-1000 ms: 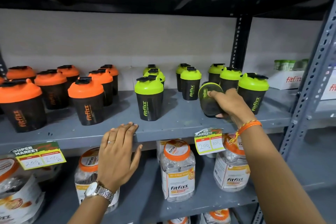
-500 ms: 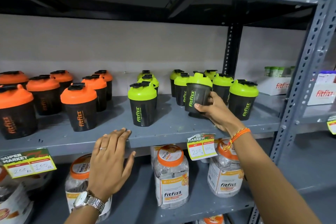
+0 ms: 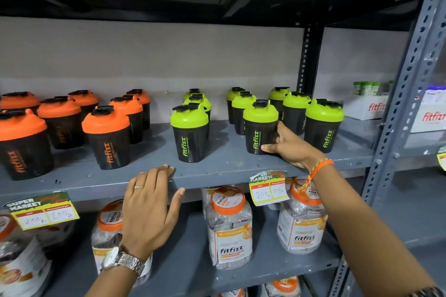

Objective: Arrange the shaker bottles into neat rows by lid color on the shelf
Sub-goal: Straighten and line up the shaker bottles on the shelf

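Black shaker bottles stand on the grey shelf [image 3: 217,171]. Several with orange lids [image 3: 106,123] fill the left part, several with green lids [image 3: 189,117] the middle and right. My right hand [image 3: 287,147] wraps around the lower side of one green-lidded shaker [image 3: 259,128], which stands upright on the shelf at the front of the middle green row. My left hand [image 3: 149,205] lies flat against the shelf's front edge, fingers apart, holding nothing.
Clear jars with orange lids [image 3: 229,224] stand on the shelf below. Price tags [image 3: 269,188] hang from the shelf's front edge. A grey perforated upright [image 3: 407,94] rises at the right, with white boxes [image 3: 366,108] beyond it. Another shelf runs overhead.
The green-lidded shaker lay tilted in my right hand a second ago; now it stands upright on the shelf. The left hand stayed on the shelf edge.
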A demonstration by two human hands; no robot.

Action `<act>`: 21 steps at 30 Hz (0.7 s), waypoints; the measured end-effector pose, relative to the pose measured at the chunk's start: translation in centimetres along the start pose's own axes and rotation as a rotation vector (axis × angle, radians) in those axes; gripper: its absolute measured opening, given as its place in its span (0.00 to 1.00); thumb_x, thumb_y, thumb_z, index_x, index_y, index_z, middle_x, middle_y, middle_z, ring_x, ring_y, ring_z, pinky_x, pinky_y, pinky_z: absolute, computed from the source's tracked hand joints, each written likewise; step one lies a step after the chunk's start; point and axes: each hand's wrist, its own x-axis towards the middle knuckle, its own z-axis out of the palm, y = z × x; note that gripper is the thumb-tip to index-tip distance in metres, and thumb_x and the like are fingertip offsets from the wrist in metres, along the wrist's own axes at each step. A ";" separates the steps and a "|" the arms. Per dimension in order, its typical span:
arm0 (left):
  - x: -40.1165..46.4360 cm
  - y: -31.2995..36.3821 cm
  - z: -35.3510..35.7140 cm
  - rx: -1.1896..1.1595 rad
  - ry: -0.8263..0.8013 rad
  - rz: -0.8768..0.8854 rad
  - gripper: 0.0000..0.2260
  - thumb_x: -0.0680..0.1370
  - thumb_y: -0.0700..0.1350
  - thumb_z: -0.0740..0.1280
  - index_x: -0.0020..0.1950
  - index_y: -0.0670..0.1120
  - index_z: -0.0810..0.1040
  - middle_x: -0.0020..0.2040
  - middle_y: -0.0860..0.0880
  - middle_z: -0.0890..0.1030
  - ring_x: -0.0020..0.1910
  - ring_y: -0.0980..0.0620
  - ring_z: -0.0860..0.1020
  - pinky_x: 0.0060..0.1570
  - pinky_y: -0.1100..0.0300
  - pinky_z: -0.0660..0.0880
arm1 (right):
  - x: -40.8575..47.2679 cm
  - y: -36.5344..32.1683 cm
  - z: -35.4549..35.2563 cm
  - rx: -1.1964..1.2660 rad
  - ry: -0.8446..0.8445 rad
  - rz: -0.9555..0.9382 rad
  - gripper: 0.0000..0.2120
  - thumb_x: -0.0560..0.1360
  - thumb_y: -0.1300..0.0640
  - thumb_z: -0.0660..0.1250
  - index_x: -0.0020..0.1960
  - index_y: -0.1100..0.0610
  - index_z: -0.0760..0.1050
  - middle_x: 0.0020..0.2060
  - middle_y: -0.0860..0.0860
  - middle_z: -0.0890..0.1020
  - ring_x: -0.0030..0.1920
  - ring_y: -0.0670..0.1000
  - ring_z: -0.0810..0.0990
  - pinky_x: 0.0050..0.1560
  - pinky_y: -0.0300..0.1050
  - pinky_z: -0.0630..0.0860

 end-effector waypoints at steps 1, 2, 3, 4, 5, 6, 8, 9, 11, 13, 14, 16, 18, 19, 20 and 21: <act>0.5 0.2 -0.5 0.005 -0.015 -0.025 0.17 0.80 0.58 0.56 0.60 0.48 0.75 0.55 0.50 0.79 0.54 0.44 0.77 0.57 0.47 0.69 | 0.1 0.0 0.0 0.004 -0.002 -0.002 0.31 0.74 0.71 0.69 0.71 0.53 0.62 0.65 0.52 0.76 0.66 0.51 0.76 0.68 0.51 0.73; 1.2 0.4 -1.0 0.016 -0.034 -0.047 0.17 0.80 0.58 0.56 0.58 0.49 0.75 0.52 0.50 0.80 0.51 0.44 0.77 0.53 0.47 0.69 | 0.0 0.0 -0.1 0.010 -0.010 -0.001 0.32 0.74 0.72 0.69 0.72 0.54 0.62 0.66 0.53 0.77 0.66 0.51 0.77 0.68 0.52 0.73; 1.9 0.5 -1.5 0.028 -0.059 -0.068 0.16 0.78 0.58 0.56 0.56 0.50 0.75 0.50 0.50 0.80 0.51 0.43 0.78 0.51 0.46 0.69 | 0.1 0.0 -0.1 0.017 -0.014 0.001 0.33 0.73 0.72 0.69 0.72 0.54 0.62 0.65 0.53 0.77 0.65 0.51 0.77 0.67 0.52 0.73; 2.8 0.6 -1.9 0.035 -0.093 -0.096 0.17 0.76 0.58 0.58 0.57 0.50 0.75 0.51 0.49 0.82 0.51 0.41 0.78 0.50 0.46 0.69 | 0.1 0.0 -0.1 0.016 -0.023 0.003 0.33 0.73 0.73 0.69 0.72 0.54 0.62 0.64 0.52 0.78 0.65 0.51 0.78 0.67 0.52 0.74; 3.7 0.8 -2.2 0.027 -0.150 -0.128 0.20 0.74 0.58 0.59 0.60 0.49 0.74 0.53 0.48 0.83 0.54 0.40 0.79 0.52 0.46 0.68 | 0.1 0.0 -0.2 0.014 -0.037 0.005 0.34 0.72 0.73 0.70 0.72 0.53 0.62 0.62 0.50 0.79 0.64 0.50 0.78 0.66 0.50 0.74; 4.6 1.0 -2.6 0.002 -0.218 -0.175 0.23 0.74 0.58 0.60 0.64 0.48 0.72 0.56 0.47 0.84 0.57 0.39 0.79 0.54 0.45 0.68 | 0.0 -0.2 -0.3 0.008 -0.056 0.007 0.35 0.72 0.74 0.70 0.72 0.52 0.62 0.61 0.48 0.79 0.62 0.48 0.78 0.64 0.47 0.76; 6.4 0.7 -2.8 -0.117 -0.308 -0.312 0.25 0.76 0.56 0.63 0.69 0.44 0.68 0.64 0.44 0.80 0.64 0.38 0.77 0.60 0.44 0.68 | -0.1 -0.4 -0.6 -0.007 -0.088 0.007 0.37 0.70 0.75 0.71 0.70 0.51 0.62 0.59 0.46 0.78 0.59 0.43 0.78 0.57 0.40 0.79; 7.2 0.3 -2.7 -0.179 -0.336 -0.359 0.25 0.77 0.53 0.65 0.70 0.42 0.66 0.67 0.41 0.78 0.66 0.37 0.75 0.62 0.43 0.69 | 0.0 -0.4 -0.9 -0.020 -0.092 0.010 0.36 0.69 0.75 0.72 0.69 0.52 0.62 0.59 0.46 0.78 0.58 0.42 0.78 0.53 0.38 0.80; 8.8 -1.1 -2.5 -0.297 -0.409 -0.400 0.27 0.77 0.48 0.67 0.70 0.39 0.64 0.68 0.39 0.74 0.65 0.36 0.74 0.63 0.44 0.71 | 0.0 -0.3 -1.2 -0.038 -0.081 0.013 0.37 0.67 0.74 0.74 0.69 0.55 0.63 0.60 0.48 0.77 0.59 0.45 0.78 0.52 0.38 0.80; 10.1 -2.1 -2.4 -0.478 -0.532 -0.432 0.30 0.77 0.45 0.70 0.74 0.40 0.59 0.67 0.41 0.73 0.64 0.43 0.74 0.66 0.47 0.71 | 0.2 -0.1 -1.5 -0.049 -0.046 0.005 0.41 0.65 0.73 0.77 0.72 0.57 0.62 0.64 0.52 0.76 0.63 0.51 0.77 0.58 0.45 0.78; 10.6 -2.6 -2.1 -0.568 -0.592 -0.429 0.34 0.77 0.43 0.71 0.76 0.42 0.55 0.69 0.42 0.72 0.65 0.46 0.73 0.68 0.46 0.71 | 0.2 0.0 -1.6 -0.059 -0.030 -0.002 0.42 0.65 0.72 0.78 0.72 0.58 0.63 0.63 0.51 0.77 0.64 0.52 0.77 0.61 0.47 0.77; 11.4 -2.7 -1.5 -0.704 -0.663 -0.407 0.39 0.77 0.39 0.72 0.80 0.45 0.51 0.71 0.43 0.74 0.67 0.49 0.74 0.71 0.49 0.71 | 0.3 -0.1 -1.6 -0.087 -0.023 -0.023 0.40 0.64 0.69 0.79 0.71 0.57 0.66 0.60 0.48 0.80 0.63 0.50 0.78 0.64 0.49 0.76; 11.8 -2.1 -1.1 -0.812 -0.697 -0.384 0.36 0.77 0.33 0.70 0.79 0.45 0.54 0.65 0.47 0.78 0.64 0.52 0.77 0.64 0.60 0.74 | 0.4 -0.1 -1.5 -0.108 -0.012 -0.053 0.38 0.62 0.64 0.81 0.69 0.56 0.69 0.59 0.48 0.82 0.61 0.47 0.80 0.65 0.49 0.75; 12.0 -1.7 -1.1 -0.844 -0.694 -0.368 0.33 0.77 0.31 0.68 0.77 0.45 0.58 0.63 0.49 0.79 0.62 0.54 0.77 0.62 0.64 0.74 | 0.5 -0.1 -1.4 -0.120 0.000 -0.065 0.38 0.62 0.62 0.82 0.68 0.56 0.70 0.59 0.49 0.83 0.61 0.47 0.81 0.65 0.49 0.76; 12.2 -1.2 -1.0 -0.863 -0.681 -0.347 0.32 0.76 0.30 0.68 0.76 0.46 0.61 0.63 0.50 0.78 0.63 0.55 0.76 0.65 0.64 0.73 | 0.5 -0.2 -1.3 -0.134 0.009 -0.077 0.37 0.62 0.61 0.82 0.68 0.56 0.70 0.60 0.50 0.83 0.60 0.47 0.81 0.65 0.49 0.76; 12.3 -0.9 -1.0 -0.865 -0.670 -0.331 0.31 0.76 0.29 0.68 0.75 0.46 0.63 0.65 0.51 0.77 0.66 0.54 0.75 0.70 0.61 0.69 | 0.6 -0.2 -1.4 -0.144 0.012 -0.085 0.37 0.63 0.60 0.82 0.68 0.56 0.70 0.60 0.50 0.83 0.60 0.47 0.81 0.65 0.49 0.76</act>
